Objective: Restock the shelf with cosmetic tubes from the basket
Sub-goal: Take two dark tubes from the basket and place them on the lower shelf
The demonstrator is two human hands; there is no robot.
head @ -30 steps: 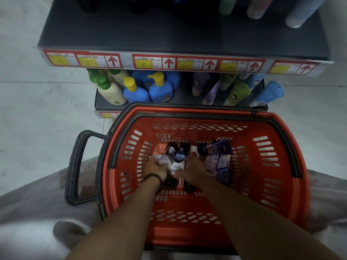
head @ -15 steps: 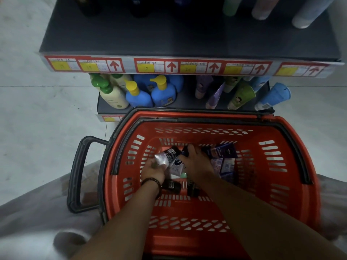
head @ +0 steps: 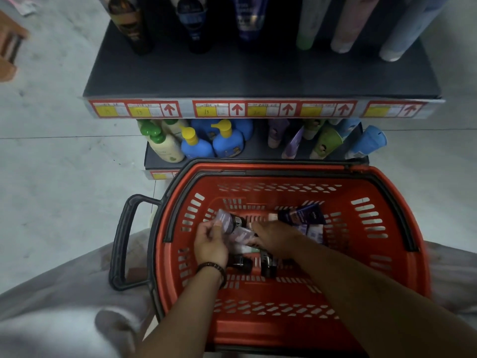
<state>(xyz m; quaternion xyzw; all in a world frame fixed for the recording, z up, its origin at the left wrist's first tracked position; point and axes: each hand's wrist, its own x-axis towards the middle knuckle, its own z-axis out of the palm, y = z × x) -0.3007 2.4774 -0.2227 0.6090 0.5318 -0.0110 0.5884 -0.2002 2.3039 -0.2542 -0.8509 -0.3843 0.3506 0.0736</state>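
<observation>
Lying in red basket (head: pixel 284 168), tubes (head: pixel 302 214); left fingers (head: pixel 207 228) clamped on one, right fingers (head: pixel 259 226) unclear.

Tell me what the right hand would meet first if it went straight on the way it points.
Probably the pale tube that the left hand grips; the right hand points at it, though depth is unclear.

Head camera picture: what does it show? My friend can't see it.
Two hands reach into a red basket of cosmetic tubes; the left hand holds a pale tube with a black cap, the right hand lies over the others. Beyond the basket stand dark shelves with bottles.
</observation>
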